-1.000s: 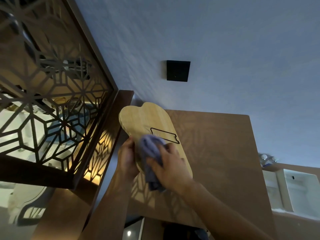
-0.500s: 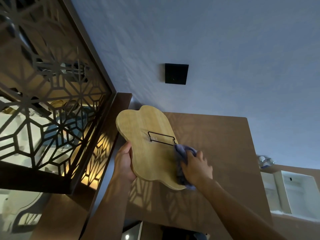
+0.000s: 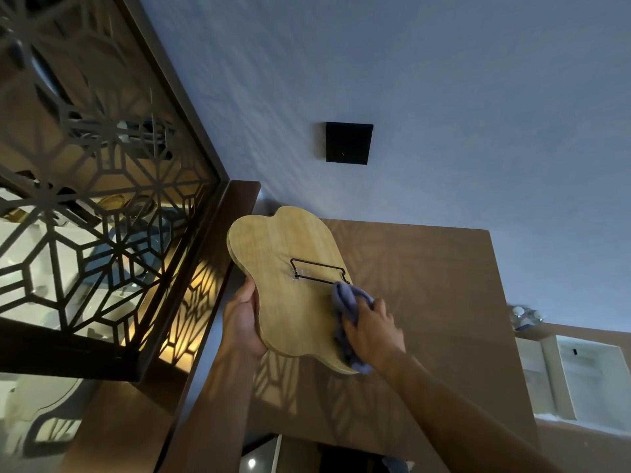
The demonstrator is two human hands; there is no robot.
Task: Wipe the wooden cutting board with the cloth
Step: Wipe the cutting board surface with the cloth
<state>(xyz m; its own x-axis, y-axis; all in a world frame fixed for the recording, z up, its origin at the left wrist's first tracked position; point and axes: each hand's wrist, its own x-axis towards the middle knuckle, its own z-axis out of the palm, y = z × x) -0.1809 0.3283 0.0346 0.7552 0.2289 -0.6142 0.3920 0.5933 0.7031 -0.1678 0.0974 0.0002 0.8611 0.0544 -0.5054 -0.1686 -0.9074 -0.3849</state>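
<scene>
A light wooden cutting board (image 3: 283,274) with a wavy outline and a black wire handle is held up, tilted, above a brown table (image 3: 426,302). My left hand (image 3: 242,322) grips its lower left edge. My right hand (image 3: 370,331) presses a bunched blue-grey cloth (image 3: 346,302) against the board's right edge, just below the wire handle. Part of the cloth hangs under my palm at the board's lower right corner.
A dark wooden lattice screen (image 3: 102,206) with light behind it stands close on the left. A grey wall with a black square plate (image 3: 348,143) lies behind the table. White boxes (image 3: 587,377) sit at the right.
My right hand swept the cloth from the board's lower middle across to its right edge, then stayed there. My left hand has kept its grip on the left edge.
</scene>
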